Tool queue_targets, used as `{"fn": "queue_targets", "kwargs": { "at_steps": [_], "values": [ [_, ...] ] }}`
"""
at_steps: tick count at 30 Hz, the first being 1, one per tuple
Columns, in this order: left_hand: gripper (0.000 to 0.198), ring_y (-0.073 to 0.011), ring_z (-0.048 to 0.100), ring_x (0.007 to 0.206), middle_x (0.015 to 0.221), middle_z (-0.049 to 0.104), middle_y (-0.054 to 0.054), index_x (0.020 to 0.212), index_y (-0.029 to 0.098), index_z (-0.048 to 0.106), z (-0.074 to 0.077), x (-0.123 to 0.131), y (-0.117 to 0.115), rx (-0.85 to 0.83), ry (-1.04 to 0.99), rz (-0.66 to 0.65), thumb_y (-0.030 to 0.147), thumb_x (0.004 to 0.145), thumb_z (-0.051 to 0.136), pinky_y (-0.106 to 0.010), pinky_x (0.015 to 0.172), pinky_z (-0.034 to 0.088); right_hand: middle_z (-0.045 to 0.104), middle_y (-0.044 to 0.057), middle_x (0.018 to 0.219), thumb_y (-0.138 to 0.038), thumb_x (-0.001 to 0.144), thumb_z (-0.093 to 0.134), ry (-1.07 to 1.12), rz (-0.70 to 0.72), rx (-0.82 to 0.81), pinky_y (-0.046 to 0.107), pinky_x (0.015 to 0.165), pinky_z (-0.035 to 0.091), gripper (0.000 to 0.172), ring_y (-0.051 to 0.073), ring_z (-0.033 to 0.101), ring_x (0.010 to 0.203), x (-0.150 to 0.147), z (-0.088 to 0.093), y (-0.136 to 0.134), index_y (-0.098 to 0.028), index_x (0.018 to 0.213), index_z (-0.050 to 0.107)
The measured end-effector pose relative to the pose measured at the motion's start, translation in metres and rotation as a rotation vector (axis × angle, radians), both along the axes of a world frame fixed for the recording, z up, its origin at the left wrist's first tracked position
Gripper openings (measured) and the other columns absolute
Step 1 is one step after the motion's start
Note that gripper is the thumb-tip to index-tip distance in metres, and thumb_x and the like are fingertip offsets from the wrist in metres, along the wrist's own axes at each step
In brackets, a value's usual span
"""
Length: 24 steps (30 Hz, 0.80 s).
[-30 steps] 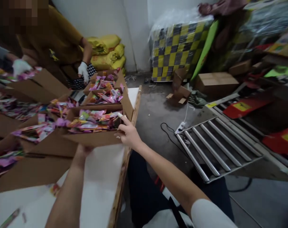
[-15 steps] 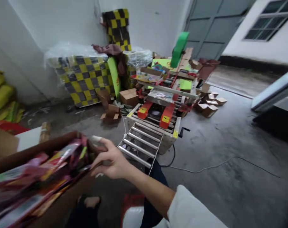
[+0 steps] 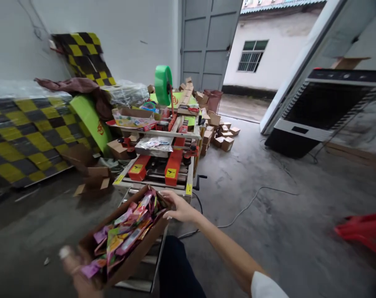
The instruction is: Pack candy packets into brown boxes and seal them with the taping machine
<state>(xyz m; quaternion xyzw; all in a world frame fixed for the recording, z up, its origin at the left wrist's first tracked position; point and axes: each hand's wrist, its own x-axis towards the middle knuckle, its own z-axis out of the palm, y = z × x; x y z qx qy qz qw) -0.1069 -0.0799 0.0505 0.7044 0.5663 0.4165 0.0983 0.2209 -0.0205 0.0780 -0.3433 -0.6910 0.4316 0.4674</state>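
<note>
An open cardboard box (image 3: 158, 227) full of colourful snack packets (image 3: 126, 234) is held between my two hands, tilted a little, over the metal roller conveyor (image 3: 140, 284). My right hand (image 3: 178, 207) grips its far end, thumb on the outer wall and fingers over the rim. At the near end my left hand (image 3: 79, 271) is closed on the box, somewhat blurred, with its lower fingers hidden. Just beyond the box stands a carton sealing machine with orange guides (image 3: 174, 167) and a green tape roll (image 3: 163, 85).
Checkered wrapped stacks (image 3: 29, 132) line the left wall. An opened carton (image 3: 95, 182) lies on the floor beside the machine. Small boxes (image 3: 227, 142) are heaped at right, and a cable (image 3: 247, 211) crosses the floor. A red plastic stool (image 3: 365, 231) is at far right.
My view has swung right. The box has moved from the left to above the rollers in front of the machine, and my left hand has come into view on it.
</note>
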Motion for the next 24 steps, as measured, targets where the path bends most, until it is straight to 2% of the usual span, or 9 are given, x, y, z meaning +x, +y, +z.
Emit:
{"fn": "queue_targets", "kwargs": {
  "at_steps": [2,4,7,9,13,16,19,22,24],
  "values": [
    [0.094,-0.0325,0.002,0.159,0.164,-0.005,0.031,0.154,0.057,-0.008,0.004,-0.015,0.010,0.111,0.024,0.018,0.055,0.078,0.048,-0.067,0.123,0.028,0.055,0.013,0.150,-0.048,0.071,0.089,-0.076,0.049,0.037,0.039,0.116,0.041,0.096,0.028,0.054,0.137,-0.003,0.011,-0.003,-0.023,0.152,0.046],
    [0.087,-0.0348,0.011,0.158,0.168,0.002,0.020,0.159,0.053,0.003,0.007,-0.018,0.022,0.194,0.200,-0.121,0.048,0.085,0.049,-0.064,0.128,0.018,0.058,0.011,0.148,-0.051,0.075,0.086,-0.261,0.142,0.086,0.034,0.112,0.043,0.093,0.027,0.056,0.136,-0.009,0.026,-0.006,-0.025,0.154,0.045],
    [0.081,-0.0332,0.041,0.149,0.168,0.026,-0.004,0.164,0.034,0.015,-0.001,-0.004,0.041,0.234,0.558,-0.388,0.045,0.093,0.052,-0.056,0.124,0.034,0.066,0.011,0.139,-0.053,0.081,0.080,-0.583,0.273,0.129,0.030,0.098,0.050,0.083,0.028,0.064,0.126,-0.021,0.045,-0.003,-0.024,0.152,0.048],
    [0.077,-0.0307,0.048,0.145,0.164,0.036,-0.009,0.163,0.027,0.023,-0.012,0.006,0.051,0.211,0.625,-0.416,0.046,0.095,0.052,-0.048,0.118,0.044,0.072,0.007,0.131,-0.054,0.081,0.080,-0.725,0.308,0.145,0.027,0.088,0.050,0.074,0.027,0.068,0.119,-0.031,0.050,0.006,-0.027,0.145,0.055],
    [0.054,-0.0254,0.060,0.134,0.148,0.058,-0.003,0.145,0.030,0.058,-0.021,0.005,0.067,-0.042,0.438,-0.435,0.047,0.095,0.050,-0.036,0.107,0.055,0.076,0.002,0.117,-0.050,0.084,0.078,-0.827,0.285,0.145,0.023,0.078,0.046,0.048,0.021,0.071,0.106,-0.053,0.040,0.035,-0.028,0.126,0.069],
    [0.052,-0.0258,0.070,0.120,0.128,0.073,-0.001,0.118,0.031,0.078,-0.005,-0.007,0.084,-0.374,0.189,-0.458,0.059,0.093,0.042,-0.035,0.098,0.059,0.076,0.002,0.112,-0.049,0.084,0.079,-0.885,0.225,0.108,0.023,0.069,0.042,0.039,0.020,0.069,0.104,-0.068,0.030,0.056,-0.024,0.114,0.073],
    [0.065,-0.0315,0.071,0.116,0.116,0.078,-0.004,0.101,0.030,0.083,0.016,-0.008,0.091,-0.618,-0.034,-0.420,0.073,0.087,0.036,-0.043,0.100,0.059,0.075,0.001,0.107,-0.050,0.081,0.081,-0.921,0.201,0.088,0.023,0.064,0.040,0.037,0.020,0.069,0.098,-0.075,0.026,0.071,-0.025,0.108,0.073],
    [0.062,-0.0352,0.065,0.125,0.121,0.076,-0.004,0.109,0.030,0.080,0.021,0.009,0.073,-0.591,-0.053,-0.347,0.075,0.071,0.060,-0.048,0.110,0.051,0.074,0.002,0.109,-0.045,0.080,0.083,-0.896,0.213,0.121,0.026,0.073,0.046,0.034,0.020,0.068,0.100,-0.074,0.024,0.072,-0.024,0.105,0.072],
    [0.066,-0.0364,0.063,0.128,0.125,0.074,-0.008,0.118,0.026,0.076,0.013,0.030,0.052,-0.496,-0.058,-0.189,0.069,0.069,0.064,-0.049,0.112,0.049,0.071,0.007,0.119,-0.041,0.078,0.086,-0.822,0.080,0.156,0.032,0.091,0.050,0.042,0.023,0.065,0.113,-0.076,0.019,0.061,-0.022,0.113,0.070]
  ]
}}
